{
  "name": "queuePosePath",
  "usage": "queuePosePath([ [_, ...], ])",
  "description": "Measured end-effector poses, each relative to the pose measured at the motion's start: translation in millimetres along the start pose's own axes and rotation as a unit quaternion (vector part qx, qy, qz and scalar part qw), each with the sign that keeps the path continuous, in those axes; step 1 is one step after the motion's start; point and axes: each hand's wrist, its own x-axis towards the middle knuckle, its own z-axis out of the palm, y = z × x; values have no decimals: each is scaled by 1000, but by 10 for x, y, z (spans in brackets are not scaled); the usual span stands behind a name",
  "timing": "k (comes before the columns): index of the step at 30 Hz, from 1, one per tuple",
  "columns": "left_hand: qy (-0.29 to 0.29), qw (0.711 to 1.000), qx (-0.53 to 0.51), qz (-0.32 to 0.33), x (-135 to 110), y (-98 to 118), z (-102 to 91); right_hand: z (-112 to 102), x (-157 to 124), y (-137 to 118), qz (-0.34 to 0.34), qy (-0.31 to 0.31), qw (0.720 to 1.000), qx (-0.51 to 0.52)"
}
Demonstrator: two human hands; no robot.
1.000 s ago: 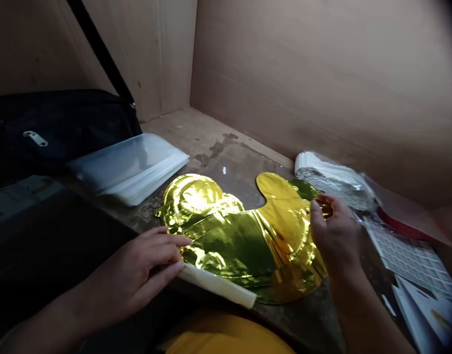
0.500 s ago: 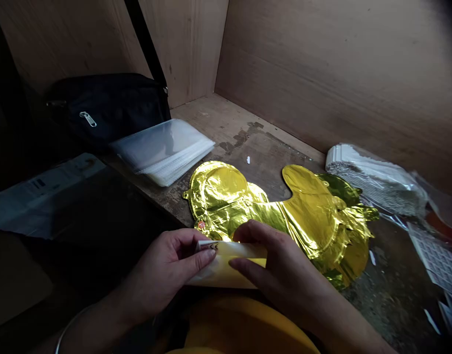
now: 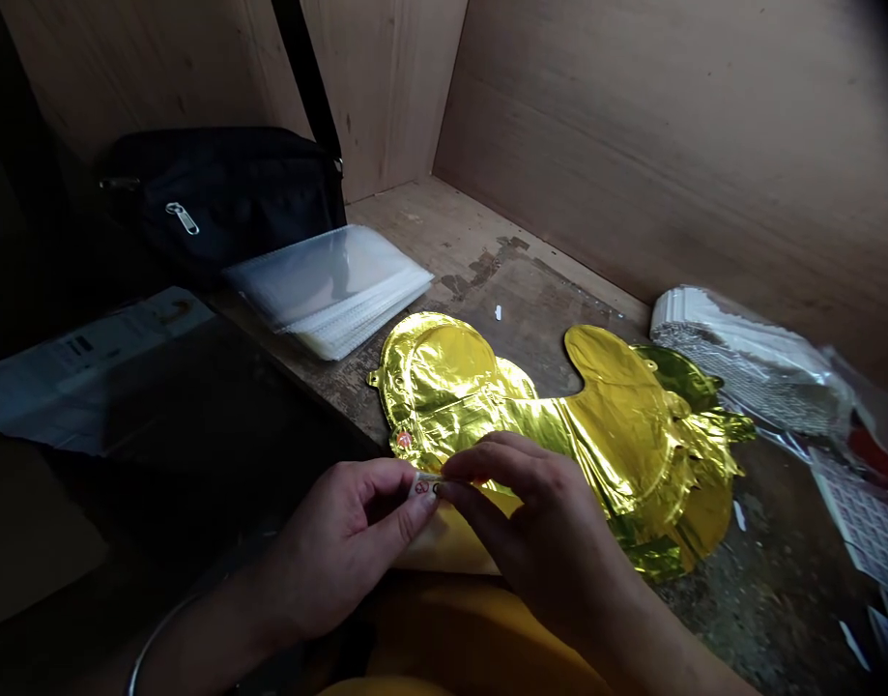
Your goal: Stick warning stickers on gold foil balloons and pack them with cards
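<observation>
My left hand is closed on the left end of a thin, see-through plastic bag, its thumb beside small printed symbols. With thumb and forefinger together, my right hand pinches the same upper edge, close to the left thumb. The bag looks yellowish and lies low in front of me; part of it is behind my fingers. Just beyond both hands, flat gold foil balloons lie overlapping on the worn table. A small round red mark shows on the near left foil.
A stack of clear plastic bags lies at the back left, before a black bag with a strap. White items in clear wrap and a printed sheet are at right. Wooden panels wall in the table's back.
My right hand has moved left along the bag's upper edge and now pinches it close to my left thumb. The camera view has shifted slightly.
</observation>
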Motion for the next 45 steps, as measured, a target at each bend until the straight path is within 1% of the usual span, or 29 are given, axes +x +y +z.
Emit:
queuePosePath([
  [3,5,1000,-20,3,6,-5,5,31,-19,26,-51,42,998,-6],
  [6,8,999,-42,6,18,-14,12,62,-48,61,-131,83,986,-59],
  [10,11,998,-54,0,29,-59,19,92,-82,103,-221,101,960,-141],
  [13,19,997,-71,-6,31,-110,38,108,-93,126,-248,104,947,-176],
  [16,17,995,-98,-7,24,-141,58,132,-107,159,-263,84,944,-180],
  [19,3,993,-120,-7,11,-134,51,169,-139,197,-273,69,943,-177],
  [21,-6,992,-128,-14,4,-117,32,195,-160,212,-264,61,948,-167],
  [23,-4,988,-155,-29,-2,-104,13,216,-174,215,-249,52,955,-151],
  [27,5,967,-246,-61,-6,-134,5,237,-174,203,-233,40,964,-121],
  [32,-38,945,-314,-83,11,-196,11,242,-198,207,-250,7,958,-138],
  [34,-43,935,-338,-98,27,-186,13,252,-227,204,-247,-1,959,-137],
  [36,-46,924,-360,-121,44,-170,14,267,-255,187,-230,5,967,-110],
  [37,-45,923,-361,-129,51,-167,13,273,-263,172,-217,24,972,-89],
  [38,-42,926,-351,-132,55,-171,10,274,-264,156,-197,49,977,-64],
  [39,-32,937,-323,-127,53,-181,6,269,-256,141,-170,80,981,-41],
  [40,-15,954,-276,-116,46,-197,0,256,-236,132,-135,110,985,-19],
  [41,7,974,-205,-96,34,-216,-7,236,-204,133,-92,132,987,0],
  [42,29,991,-113,-64,17,-236,-15,210,-161,143,-41,144,989,18],
  [43,51,999,-7,-15,-2,-255,-24,180,-110,164,16,143,989,42],
  [44,71,991,104,49,-20,-270,-35,152,-53,193,75,133,985,75],
  [45,92,966,210,118,-35,-281,-47,128,6,225,134,121,976,118],
])
